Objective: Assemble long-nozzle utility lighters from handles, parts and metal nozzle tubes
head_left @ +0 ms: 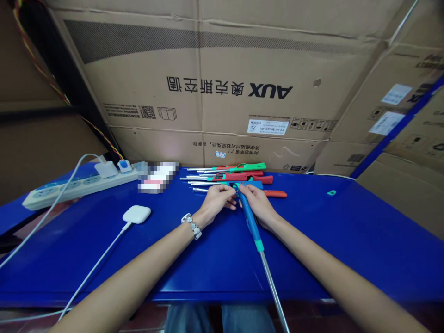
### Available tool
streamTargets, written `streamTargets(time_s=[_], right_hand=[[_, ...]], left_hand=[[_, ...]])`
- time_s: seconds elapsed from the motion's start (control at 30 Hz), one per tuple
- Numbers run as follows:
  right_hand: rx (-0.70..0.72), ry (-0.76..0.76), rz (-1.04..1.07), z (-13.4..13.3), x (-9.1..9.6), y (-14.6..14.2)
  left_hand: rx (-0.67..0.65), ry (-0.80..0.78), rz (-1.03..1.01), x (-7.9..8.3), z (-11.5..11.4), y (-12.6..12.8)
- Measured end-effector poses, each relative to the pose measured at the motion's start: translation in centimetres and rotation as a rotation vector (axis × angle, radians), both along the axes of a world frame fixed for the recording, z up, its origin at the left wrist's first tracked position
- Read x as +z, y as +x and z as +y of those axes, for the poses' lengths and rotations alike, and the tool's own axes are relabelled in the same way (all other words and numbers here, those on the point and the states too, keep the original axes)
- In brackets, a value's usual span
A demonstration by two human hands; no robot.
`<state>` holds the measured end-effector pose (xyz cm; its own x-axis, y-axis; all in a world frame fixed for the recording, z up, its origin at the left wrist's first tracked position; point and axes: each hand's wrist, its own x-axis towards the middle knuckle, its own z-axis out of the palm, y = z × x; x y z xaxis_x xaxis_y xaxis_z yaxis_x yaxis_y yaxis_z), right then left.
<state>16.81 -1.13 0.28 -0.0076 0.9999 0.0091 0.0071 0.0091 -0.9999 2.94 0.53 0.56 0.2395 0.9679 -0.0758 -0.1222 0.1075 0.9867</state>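
Note:
My right hand (257,203) is wrapped around a blue long-necked lighter (248,215). Its metal tube slants down toward me, past the table edge, and a teal collar joins tube and handle. The fingers of my left hand (220,199) are pinched together at the far end of the handle; whatever they grip there is too small to make out. Just beyond both hands lies a pile of similar lighters (239,177) in red, green, blue and orange, their metal tubes pointing left. My hands partly cover the nearest ones.
A small teal piece (331,193) lies on the blue table (347,240) at the right. At the left are a white case (136,214) on a cable, a power strip (74,187) and a blurred-out item (157,178). A cardboard wall (222,60) closes off the back.

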Motion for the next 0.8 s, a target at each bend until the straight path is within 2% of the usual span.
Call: streamTargets(time_s=[0.1, 0.17, 0.23, 0.33, 0.47, 0.57, 0.67, 0.73, 0.8], right_hand=[[0.0, -0.014, 0.013, 0.2, 0.0, 0.3], [0.004, -0.028, 0.003, 0.2, 0.0, 0.5], [0.003, -0.053, -0.014, 0.2, 0.0, 0.7], [0.011, -0.094, -0.052, 0.1, 0.1, 1.1], [0.018, -0.132, -0.074, 0.1, 0.1, 1.4], [0.042, -0.154, -0.032, 0.0, 0.2, 1.4], [0.042, -0.147, 0.057, 0.0, 0.6, 1.6], [-0.013, -0.124, 0.138, 0.2, 1.1, 1.8], [-0.094, -0.082, 0.214, 0.5, 1.4, 2.2]], left_hand=[[-0.012, -0.042, -0.049, 0.3, 0.1, -0.3], [-0.041, 0.018, 0.042, 0.4, 0.4, -1.0], [-0.091, 0.172, 0.237, 0.6, 0.9, -1.9], [-0.173, 0.504, 0.609, 0.7, 1.6, -3.5], [-0.273, 0.619, 0.794, 0.6, 2.2, -4.8], [-0.256, 0.673, 0.808, 0.5, 2.3, -5.0], [-0.177, 0.721, 0.76, 0.8, 1.9, -4.7], [-0.178, 0.648, 0.619, 1.3, 1.4, -4.3], [-0.284, 0.447, 0.425, 1.9, 0.7, -3.9]])
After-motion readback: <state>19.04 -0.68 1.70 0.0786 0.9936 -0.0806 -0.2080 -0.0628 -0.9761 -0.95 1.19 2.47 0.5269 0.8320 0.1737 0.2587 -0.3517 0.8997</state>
